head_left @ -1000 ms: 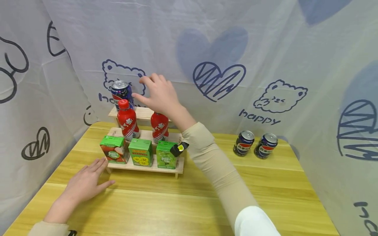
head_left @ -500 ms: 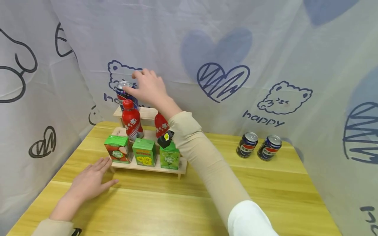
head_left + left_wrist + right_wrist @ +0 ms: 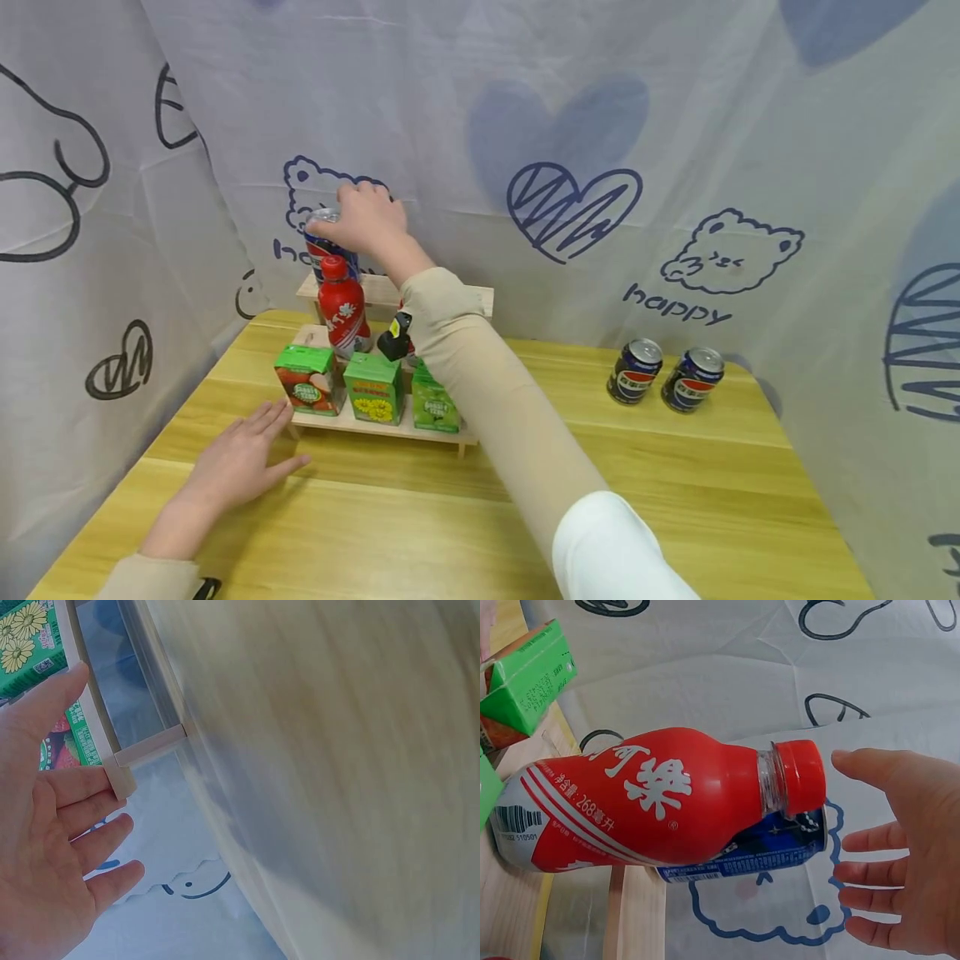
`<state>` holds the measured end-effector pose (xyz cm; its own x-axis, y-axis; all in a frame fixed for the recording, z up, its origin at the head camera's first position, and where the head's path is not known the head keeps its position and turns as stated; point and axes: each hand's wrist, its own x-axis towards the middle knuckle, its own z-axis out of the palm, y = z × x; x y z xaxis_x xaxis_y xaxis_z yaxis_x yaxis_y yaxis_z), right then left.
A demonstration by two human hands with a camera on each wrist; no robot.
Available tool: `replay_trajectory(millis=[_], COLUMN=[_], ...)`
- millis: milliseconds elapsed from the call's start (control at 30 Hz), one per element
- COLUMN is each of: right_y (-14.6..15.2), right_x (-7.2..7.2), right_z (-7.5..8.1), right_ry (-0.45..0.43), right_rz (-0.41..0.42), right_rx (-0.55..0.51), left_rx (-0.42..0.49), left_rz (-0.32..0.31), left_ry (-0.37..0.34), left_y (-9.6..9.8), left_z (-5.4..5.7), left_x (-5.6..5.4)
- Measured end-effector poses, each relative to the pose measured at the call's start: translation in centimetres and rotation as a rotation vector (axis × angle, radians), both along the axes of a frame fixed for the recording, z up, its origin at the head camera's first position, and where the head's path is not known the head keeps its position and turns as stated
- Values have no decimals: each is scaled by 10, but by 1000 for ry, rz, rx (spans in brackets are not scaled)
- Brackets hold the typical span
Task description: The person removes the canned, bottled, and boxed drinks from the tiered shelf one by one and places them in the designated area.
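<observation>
Right hand (image 3: pixel 369 221) fingers spread, just beside an upright can (image 3: pixel 318 250) at the left end of the wooden rack (image 3: pixel 405 432), top tier running on rightward; left hand (image 3: pixel 238 460), fingers extended, touches rack's front-left corner, tabletop (image 3: pixel 375 533) stretching nearer.

Wooden table (image 3: pixel 360 525), tiered stand (image 3: pixel 381 289), cans (image 3: pixel 634 373) (two)

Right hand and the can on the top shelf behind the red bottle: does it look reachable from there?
Probably yes. The right hand is by the upper end of the can, with nothing visible between. The red bottle in front hides part of the can lower down, so approaching high seems freest.
</observation>
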<state>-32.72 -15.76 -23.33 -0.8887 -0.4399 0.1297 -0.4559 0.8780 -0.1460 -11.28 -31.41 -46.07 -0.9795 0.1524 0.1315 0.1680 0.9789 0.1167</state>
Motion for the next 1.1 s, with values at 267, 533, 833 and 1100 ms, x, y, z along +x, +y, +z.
replay_trajectory(millis=[267, 533, 833, 1100], right_y=[-16, -21, -22, -26], right_x=[-4, -10, -12, -12], right_z=[-6, -18, -25, -22], right_ry=[9, -16, -23, 21], right_rz=[-41, -71, -64, -71], right_rx=[31, 20, 30, 43], left_rx=[5, 19, 34, 45], left_rz=[18, 20, 24, 30], left_ry=[-18, -14, -20, -27], left_y=[-2, -2, -1, -2], left_z=[-2, -4, -7, -4], left_x=[-2, -4, -3, -2])
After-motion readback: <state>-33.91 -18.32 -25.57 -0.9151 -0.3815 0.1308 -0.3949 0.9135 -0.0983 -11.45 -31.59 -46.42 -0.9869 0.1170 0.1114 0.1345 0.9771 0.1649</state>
